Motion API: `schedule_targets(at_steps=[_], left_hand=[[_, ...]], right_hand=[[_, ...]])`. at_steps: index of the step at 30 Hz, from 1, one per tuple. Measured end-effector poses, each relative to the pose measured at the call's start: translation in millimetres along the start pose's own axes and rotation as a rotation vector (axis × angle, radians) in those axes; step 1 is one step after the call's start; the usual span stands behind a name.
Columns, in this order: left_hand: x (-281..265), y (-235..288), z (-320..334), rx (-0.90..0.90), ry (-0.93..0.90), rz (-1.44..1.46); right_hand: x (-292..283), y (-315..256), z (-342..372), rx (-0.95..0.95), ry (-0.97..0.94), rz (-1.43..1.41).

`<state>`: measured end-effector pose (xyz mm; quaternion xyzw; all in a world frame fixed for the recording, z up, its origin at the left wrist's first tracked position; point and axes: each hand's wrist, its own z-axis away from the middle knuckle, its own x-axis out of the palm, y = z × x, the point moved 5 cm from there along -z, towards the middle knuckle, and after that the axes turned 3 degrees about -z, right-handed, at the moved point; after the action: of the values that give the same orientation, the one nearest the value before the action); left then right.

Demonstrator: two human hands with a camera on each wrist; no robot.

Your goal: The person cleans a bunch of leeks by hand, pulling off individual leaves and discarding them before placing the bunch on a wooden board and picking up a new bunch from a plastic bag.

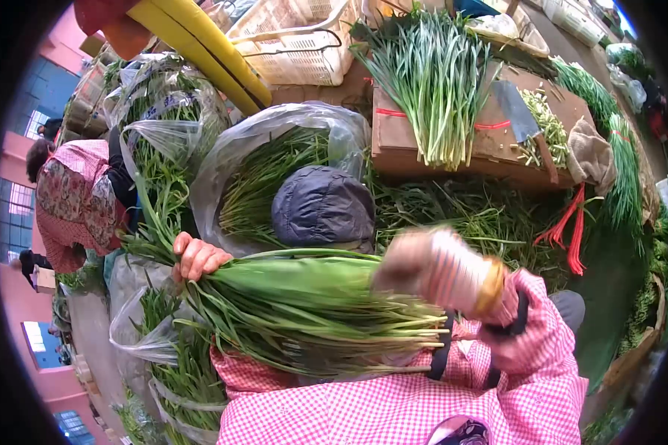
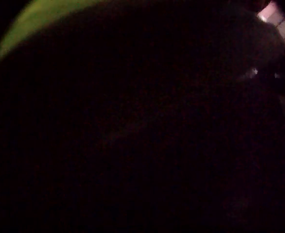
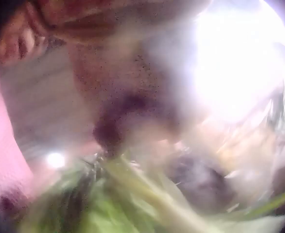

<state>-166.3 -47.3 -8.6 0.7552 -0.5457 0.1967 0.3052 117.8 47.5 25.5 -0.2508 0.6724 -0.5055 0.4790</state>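
Note:
A thick bunch of garlic chives [image 1: 297, 285] lies across the lap in the head view, leaf tips to the left and pale stems to the right. My left hand [image 1: 200, 258] grips its leafy end, fingers curled over the top. Over the stem end is my right hand [image 1: 434, 271], blurred, in a striped covering with a yellow band at the wrist. I cannot tell whether its fingers hold any stems. In the right wrist view, green leaves [image 3: 98, 208] and pale stems appear blurred below. The left wrist view is nearly black, with a green patch [image 2: 40, 22] at upper left.
A cardboard box [image 1: 482, 159] bears a tied-looking bunch of greens [image 1: 438, 96], a cleaver [image 1: 516, 111] and cut stem ends [image 1: 538, 126]. Red ties [image 1: 571, 230] hang at its corner. Plastic bags of greens [image 1: 282, 126] surround the lap. Another person [image 1: 82, 193] bends at left.

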Motion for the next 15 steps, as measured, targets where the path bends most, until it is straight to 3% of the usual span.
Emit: schedule_targets(at_steps=[1, 2, 4, 6, 8, 10, 11, 12, 14, 15], left_hand=[[0, -2, 0, 0.010, 0.026, 0.023], [-3, 1, 2, -0.019, 0.025, 0.036], [-5, -1, 5, 0.033, 0.050, 0.054], [5, -3, -2, 0.017, 0.113, -0.008], [-3, 6, 7, -0.010, 0.088, 0.002], [-10, 12, 18, 0.026, 0.110, 0.024], [-10, 13, 23, 0.061, 0.158, 0.045], [-7, 11, 23, 0.056, 0.125, 0.027], [-5, 6, 15, 0.034, 0.050, -0.011], [-6, 5, 12, 0.014, 0.007, 0.019]], right_hand=[[11, -20, 9, -0.192, -0.088, -0.381], [7, -16, 8, -0.194, -0.044, -0.271], [-40, 16, 4, 0.199, 0.595, -0.130], [-54, 28, 20, 0.277, 0.652, -0.497], [-48, 30, 38, 0.242, 0.457, -0.474], [-57, 42, 55, 0.430, 0.365, -0.536], [-62, 66, 57, 0.443, 0.442, -0.501], [-63, 96, 55, 0.240, 0.418, 0.388], [-39, 65, 28, 0.092, 0.192, 1.040], [-25, 52, 24, -0.012, 0.171, 0.620]])
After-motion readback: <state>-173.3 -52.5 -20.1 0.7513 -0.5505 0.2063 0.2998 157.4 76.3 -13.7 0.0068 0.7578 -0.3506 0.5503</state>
